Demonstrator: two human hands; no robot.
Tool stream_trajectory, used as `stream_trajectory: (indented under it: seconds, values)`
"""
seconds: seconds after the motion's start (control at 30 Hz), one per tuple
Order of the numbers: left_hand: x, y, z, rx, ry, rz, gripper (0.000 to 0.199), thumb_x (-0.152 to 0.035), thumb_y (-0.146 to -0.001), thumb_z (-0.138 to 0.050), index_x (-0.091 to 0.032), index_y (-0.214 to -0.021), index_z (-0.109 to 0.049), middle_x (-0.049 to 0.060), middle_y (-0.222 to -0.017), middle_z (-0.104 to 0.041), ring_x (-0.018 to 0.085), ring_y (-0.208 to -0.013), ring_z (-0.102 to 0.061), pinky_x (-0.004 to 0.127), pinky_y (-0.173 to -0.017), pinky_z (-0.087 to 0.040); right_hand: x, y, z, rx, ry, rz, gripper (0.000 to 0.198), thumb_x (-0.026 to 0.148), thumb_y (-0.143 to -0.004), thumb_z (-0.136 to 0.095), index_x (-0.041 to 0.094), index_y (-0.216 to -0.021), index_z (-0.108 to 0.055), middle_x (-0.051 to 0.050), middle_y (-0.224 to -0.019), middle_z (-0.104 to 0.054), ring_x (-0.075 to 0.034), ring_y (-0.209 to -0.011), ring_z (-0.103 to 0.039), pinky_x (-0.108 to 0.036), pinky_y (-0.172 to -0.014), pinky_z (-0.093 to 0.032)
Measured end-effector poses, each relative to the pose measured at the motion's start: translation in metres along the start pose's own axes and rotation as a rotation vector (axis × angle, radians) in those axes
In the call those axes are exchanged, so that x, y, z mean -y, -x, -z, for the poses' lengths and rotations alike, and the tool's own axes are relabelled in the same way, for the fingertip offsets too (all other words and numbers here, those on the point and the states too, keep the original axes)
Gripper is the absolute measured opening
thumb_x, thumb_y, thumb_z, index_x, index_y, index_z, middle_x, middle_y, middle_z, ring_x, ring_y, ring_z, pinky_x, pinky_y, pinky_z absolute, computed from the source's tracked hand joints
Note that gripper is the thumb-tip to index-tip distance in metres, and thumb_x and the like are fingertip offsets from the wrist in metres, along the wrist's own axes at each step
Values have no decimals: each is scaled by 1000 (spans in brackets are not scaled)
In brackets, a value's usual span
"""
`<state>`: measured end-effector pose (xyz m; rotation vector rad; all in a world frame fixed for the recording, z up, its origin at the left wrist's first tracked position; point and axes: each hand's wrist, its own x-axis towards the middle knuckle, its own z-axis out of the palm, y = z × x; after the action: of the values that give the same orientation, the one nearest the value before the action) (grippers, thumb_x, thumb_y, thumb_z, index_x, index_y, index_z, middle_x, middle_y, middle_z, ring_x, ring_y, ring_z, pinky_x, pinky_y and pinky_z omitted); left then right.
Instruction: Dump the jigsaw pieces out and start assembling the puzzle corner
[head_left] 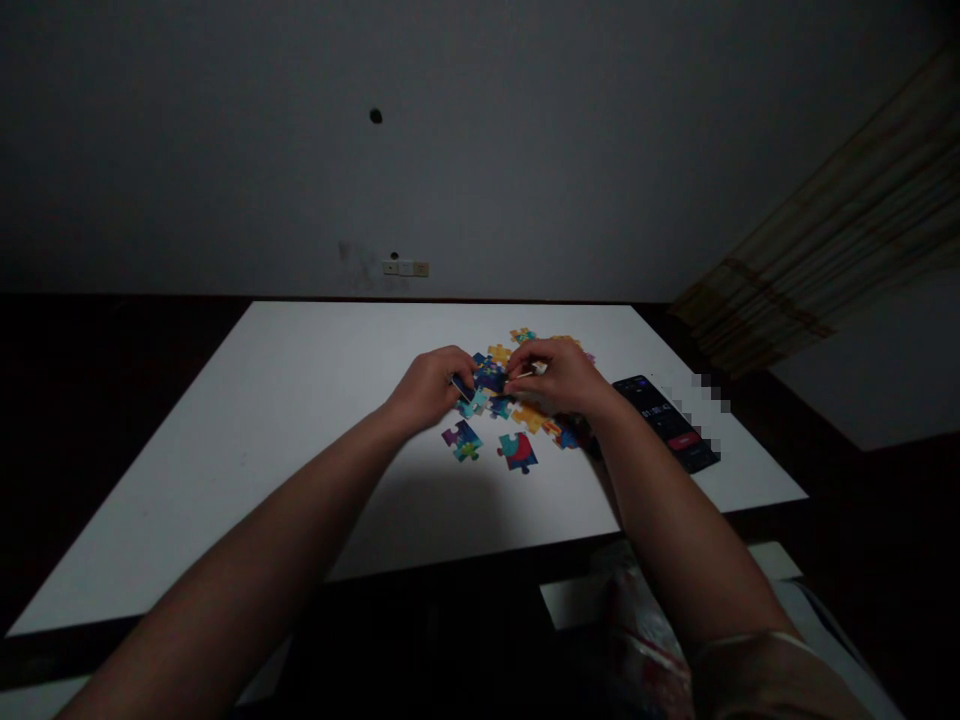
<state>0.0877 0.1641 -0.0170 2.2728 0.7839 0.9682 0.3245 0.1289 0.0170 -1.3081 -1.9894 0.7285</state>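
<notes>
Dim room. Grey wall (525,150) far beyond both hands. White table (262,420) under the hands, its bare stretch mostly to the left of the left hand. Patterned curtain (795,230) hangs well off to the right of the right hand, on the far side.

Left hand (431,385) above the tabletop, fingers curled, pinching a dark blue piece (463,388) that stands tilted, pale edge showing. Right hand (559,375) opposite, near it but apart; fingers drawn in, thumb and fingertips close together at a thin pale edge. Cannot tell whether that is a lifted piece.

Phone (667,425) on the table to the right of the right hand, partly behind the forearm; dark screen, pale digits, red button. Socket strip (406,268) low on the wall, beyond the left hand.

Jigsaw pieces clustered between the hands and beneath the right: dark blue pieces (489,373) in the gap, yellow piece (499,353) just beyond them, orange piece (529,417) on the near side of the right hand. Purple-and-blue piece (463,441) nearer the body than the left hand; teal piece with a red curve (517,451) nearer than the right. Small dark hole (376,116) high on the wall, beyond the left hand.
</notes>
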Motion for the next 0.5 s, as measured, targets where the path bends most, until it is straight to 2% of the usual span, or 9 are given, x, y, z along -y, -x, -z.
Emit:
stream_trajectory:
  seconds: [0.17, 0.33, 0.5]
  values:
    - [4, -1, -1, -29, 25, -10, 21, 0, -65, -50, -21, -62, -53, 2, -101, -64, 15, -95, -59, 32, -87, -47, 1, 1, -1, -95, 71, 28, 18, 35, -73, -75, 25, -84, -66, -3, -87, -67, -19, -78, -62, -34, -73, -49]
    - [1, -2, 2, -38, -32, 0, 20, -2, -65, -51, -21, -59, -47, 2, -103, -62, 16, -94, -58, 32, -84, -47, -1, -1, -8, 63, 82, -1, 18, 33, -72, -74, 25, -88, -68, 0, -84, -69, -17, -75, -62, -32, -72, -49]
    - [-1, -3, 2, -62, -44, -14, 19, -3, -67, -51, -21, -58, -48, 2, -106, -61, 17, -98, -57, 33, -86, -46, 0, 3, 3, 236, 27, -42, 22, 30, -72, -73, 24, -93, -69, -2, -87, -70, -17, -79, -63, -31, -72, -50]
